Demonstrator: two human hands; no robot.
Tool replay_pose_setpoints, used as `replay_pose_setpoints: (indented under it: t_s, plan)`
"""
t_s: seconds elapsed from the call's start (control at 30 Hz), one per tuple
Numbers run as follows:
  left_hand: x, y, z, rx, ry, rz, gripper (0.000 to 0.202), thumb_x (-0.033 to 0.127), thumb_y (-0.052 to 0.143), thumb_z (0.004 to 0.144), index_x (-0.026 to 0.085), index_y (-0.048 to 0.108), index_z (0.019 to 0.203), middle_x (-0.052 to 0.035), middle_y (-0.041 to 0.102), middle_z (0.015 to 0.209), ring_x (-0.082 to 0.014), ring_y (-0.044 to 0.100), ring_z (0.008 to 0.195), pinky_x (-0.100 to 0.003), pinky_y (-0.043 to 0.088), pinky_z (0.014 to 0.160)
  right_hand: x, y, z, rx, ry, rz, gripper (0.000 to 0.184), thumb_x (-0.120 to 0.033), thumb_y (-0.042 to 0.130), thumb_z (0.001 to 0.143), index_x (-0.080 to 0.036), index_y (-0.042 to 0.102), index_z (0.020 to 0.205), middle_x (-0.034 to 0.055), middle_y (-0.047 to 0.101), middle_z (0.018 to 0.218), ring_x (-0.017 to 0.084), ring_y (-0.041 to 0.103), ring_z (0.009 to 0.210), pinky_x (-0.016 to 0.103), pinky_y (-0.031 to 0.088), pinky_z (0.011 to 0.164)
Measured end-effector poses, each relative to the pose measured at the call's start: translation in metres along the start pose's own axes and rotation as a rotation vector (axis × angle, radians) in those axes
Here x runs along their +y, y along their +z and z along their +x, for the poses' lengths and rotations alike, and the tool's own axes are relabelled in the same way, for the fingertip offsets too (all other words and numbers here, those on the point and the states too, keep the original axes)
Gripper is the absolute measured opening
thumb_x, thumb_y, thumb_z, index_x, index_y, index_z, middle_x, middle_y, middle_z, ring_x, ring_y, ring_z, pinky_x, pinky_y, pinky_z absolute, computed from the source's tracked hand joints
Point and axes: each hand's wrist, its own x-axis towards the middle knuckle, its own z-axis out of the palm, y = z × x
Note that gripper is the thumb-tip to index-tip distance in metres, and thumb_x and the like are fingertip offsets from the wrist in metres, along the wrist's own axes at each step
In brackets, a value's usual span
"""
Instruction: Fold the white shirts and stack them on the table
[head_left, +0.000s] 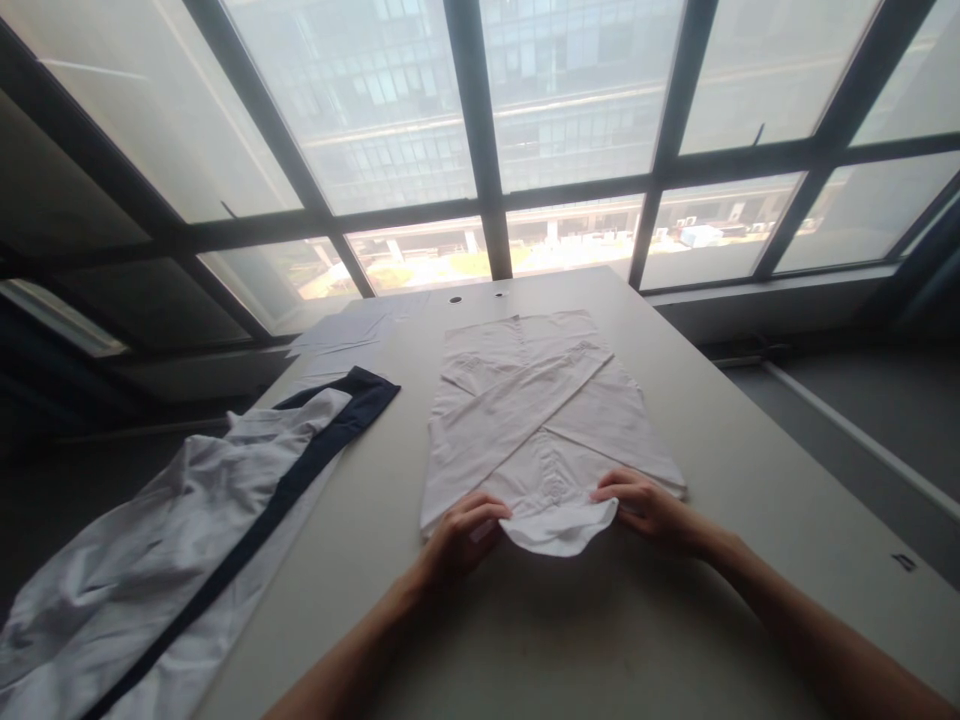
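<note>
A white shirt (536, 410) lies flat on the pale table (735, 470), its sleeves folded across each other over the body. Its collar (561, 528) points toward me at the near end. My left hand (461, 535) pinches the near left edge of the shirt beside the collar, fingers curled on the cloth. My right hand (649, 508) grips the near right edge beside the collar in the same way. Both forearms reach in from the bottom of the view.
A white garment with a dark blue band (217, 530) is spread over the table's left side and hangs off the edge. More white cloth (345, 335) lies at the far left. Two small holes (455, 299) sit near the far edge. Large windows stand behind.
</note>
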Motion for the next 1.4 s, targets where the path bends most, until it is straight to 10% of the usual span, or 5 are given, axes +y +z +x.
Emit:
replay_pose_setpoints:
  t_s: [0.3,0.57,0.93,1.4]
  plan:
    - [-0.004,0.004,-0.001,0.174,-0.134,0.123,0.018,0.031,0.059,0.095,0.022,0.072,0.103,-0.0043,0.074,0.090,-0.0192,0.069,0.086,-0.032,0.053,0.084,0.006,0.007,0.005,0.168,0.093,-0.071,0.019,-0.036,0.055,0.097,-0.023,0.066,0.089,0.0051,0.066,0.084,0.021,0.062,0.079,0.033,0.054,0.074]
    - [-0.007,0.007,-0.002,0.223,-0.305,0.075,0.065,0.034,0.062,0.094,0.027,0.037,0.154,0.0024,0.072,0.088,-0.0179,0.069,0.086,-0.036,0.050,0.094,0.015,0.016,0.003,0.310,0.205,-0.048,0.053,-0.036,0.058,0.094,-0.021,0.048,0.144,0.0023,0.065,0.086,0.017,0.061,0.073,0.030,0.054,0.069]
    - [-0.006,0.008,0.002,0.173,-0.252,0.143,0.034,0.031,0.059,0.096,0.027,0.063,0.129,0.0011,0.069,0.085,-0.0149,0.063,0.075,-0.027,0.052,0.074,0.007,0.017,0.008,0.311,0.257,-0.147,0.014,-0.033,0.060,0.093,-0.021,0.066,0.088,0.0026,0.066,0.079,0.019,0.061,0.074,0.032,0.049,0.073]
    - [0.002,0.006,0.006,0.123,-0.113,0.276,0.024,0.021,0.054,0.098,0.021,0.073,0.113,-0.0050,0.071,0.090,-0.0190,0.062,0.084,-0.033,0.052,0.084,0.005,0.012,0.004,0.223,0.120,-0.265,0.027,-0.032,0.062,0.093,-0.023,0.073,0.116,0.0093,0.070,0.101,0.024,0.065,0.094,0.039,0.052,0.089]
